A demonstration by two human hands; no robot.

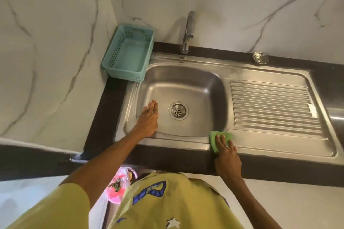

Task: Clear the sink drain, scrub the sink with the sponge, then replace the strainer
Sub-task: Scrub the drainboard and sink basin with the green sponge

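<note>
The steel sink (pixel 202 87) has an uncovered drain (pixel 178 111) at the middle of its basin. My left hand (pixel 149 117) reaches into the basin left of the drain, fingers straight and flat on the steel. A green sponge (pixel 219 138) lies on the sink's front rim at the basin's right corner. My right hand (pixel 226 151) presses down on the sponge with straight fingers. The metal strainer (pixel 260 58) sits on the black counter behind the drainboard, far right of the tap.
A teal plastic basket (pixel 128 54) stands at the sink's back left corner. The tap (pixel 188 31) rises behind the basin, shut off. The ribbed drainboard (pixel 273 108) lies to the right. A pink bin (pixel 119 186) with scraps sits on the floor below the counter.
</note>
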